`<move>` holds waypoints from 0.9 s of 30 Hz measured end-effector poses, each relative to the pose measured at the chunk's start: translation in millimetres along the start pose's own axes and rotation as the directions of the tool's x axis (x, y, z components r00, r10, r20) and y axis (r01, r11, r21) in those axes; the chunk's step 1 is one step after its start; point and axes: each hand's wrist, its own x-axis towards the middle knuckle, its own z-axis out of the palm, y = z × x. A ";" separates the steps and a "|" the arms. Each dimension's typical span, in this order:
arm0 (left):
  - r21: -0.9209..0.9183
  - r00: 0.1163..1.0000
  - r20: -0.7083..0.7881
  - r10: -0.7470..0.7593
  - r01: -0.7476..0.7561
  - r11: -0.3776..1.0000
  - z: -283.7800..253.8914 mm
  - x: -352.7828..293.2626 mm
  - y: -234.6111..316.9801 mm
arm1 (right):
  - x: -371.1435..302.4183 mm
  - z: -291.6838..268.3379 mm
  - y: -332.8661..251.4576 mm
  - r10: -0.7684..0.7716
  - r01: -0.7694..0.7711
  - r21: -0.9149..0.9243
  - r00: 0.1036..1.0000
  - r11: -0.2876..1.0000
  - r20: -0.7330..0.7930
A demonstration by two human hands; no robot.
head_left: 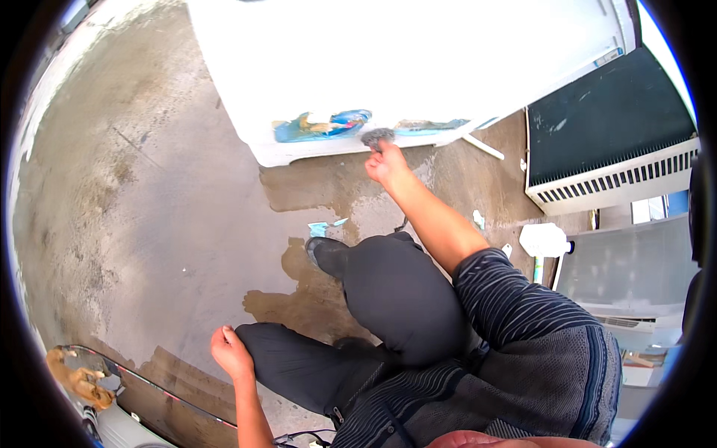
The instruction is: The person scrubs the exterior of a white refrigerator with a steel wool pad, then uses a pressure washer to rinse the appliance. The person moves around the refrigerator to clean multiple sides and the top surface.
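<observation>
Right hand (pixel 386 166) pinches grey scourer (pixel 377 137) at white appliance panel (pixel 314 78), between blue sticker remnants (pixel 323 126).
Light strokes along torn edges should spare the finish. Left hand (pixel 232 352) curled closed by knee (pixel 261 337).

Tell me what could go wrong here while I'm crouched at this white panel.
The grey scrubbing pad in your right hand might scratch the white panel near the worn blue picture. Your dark shoe is beside a wet-looking dark patch, so it may slip, and the blue scraps nearby could slide underfoot.
</observation>
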 end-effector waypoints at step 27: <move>0.107 0.957 -0.242 0.162 -0.140 0.984 -9.3 -28.0 8.9 | -384.4 279.7 -105.1 -0.281 0.358 -0.009 -0.718 -0.934 0.637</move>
